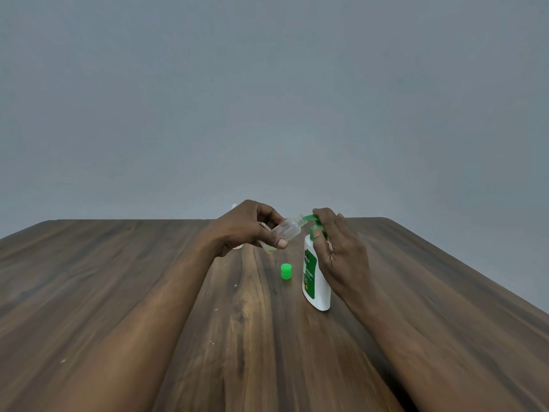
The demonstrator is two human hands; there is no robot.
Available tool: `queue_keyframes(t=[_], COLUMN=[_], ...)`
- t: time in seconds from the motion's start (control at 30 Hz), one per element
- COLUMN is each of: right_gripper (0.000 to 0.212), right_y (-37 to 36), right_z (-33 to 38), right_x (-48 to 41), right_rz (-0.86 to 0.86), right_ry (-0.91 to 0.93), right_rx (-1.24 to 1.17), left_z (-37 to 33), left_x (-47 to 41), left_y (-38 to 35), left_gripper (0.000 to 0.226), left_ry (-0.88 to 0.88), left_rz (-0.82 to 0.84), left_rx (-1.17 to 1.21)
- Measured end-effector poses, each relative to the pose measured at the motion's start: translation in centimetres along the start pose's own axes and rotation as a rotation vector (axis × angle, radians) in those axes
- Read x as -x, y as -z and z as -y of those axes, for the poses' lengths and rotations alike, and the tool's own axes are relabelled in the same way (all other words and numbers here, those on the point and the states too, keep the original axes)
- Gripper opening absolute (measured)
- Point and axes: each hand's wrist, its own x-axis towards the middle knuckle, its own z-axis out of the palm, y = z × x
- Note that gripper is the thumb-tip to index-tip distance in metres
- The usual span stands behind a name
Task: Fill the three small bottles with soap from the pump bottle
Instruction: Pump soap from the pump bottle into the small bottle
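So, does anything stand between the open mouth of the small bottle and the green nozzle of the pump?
Nothing visible does. The left hand holds the small bottle tilted, its open neck right at the nozzle. The green cap lies on the table, apart from both.

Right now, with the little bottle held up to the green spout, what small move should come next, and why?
Probably press the pump head down with the right hand that grips it. The left hand holds the small bottle tilted, its open neck at the spout. The bottle looks empty, and a green cap lies on the table.
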Motion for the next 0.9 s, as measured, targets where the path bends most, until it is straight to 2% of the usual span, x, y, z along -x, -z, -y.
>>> queue_keyframes(t=[0.23, 0.37, 0.73, 0.9], right_gripper=[0.043, 0.036, 0.047, 0.043], right_y=[0.32, 0.05, -0.05, 0.16], right_z=[0.04, -0.09, -0.49, -0.37], right_x=[-0.16, -0.1, -0.17, -0.3], right_rz=[0.005, -0.036, 0.02, 0.01], right_ry=[-0.013, 0.025, 0.01, 0.026], right_rx=[-0.027, 0.034, 0.025, 0.033], left_z=[-0.03, -0.04, 0.11, -0.02], left_x=[-0.09, -0.1, -0.14, -0.12], left_y=[-0.08, -0.23, -0.13, -0.15], left_gripper=[0.038, 0.04, 0.038, 0.039], left_ry=[-0.004, -0.002, 0.001, -0.001], left_rz=[0.009, 0.004, -0.003, 0.002], left_rx=[-0.009, -0.008, -0.003, 0.003])
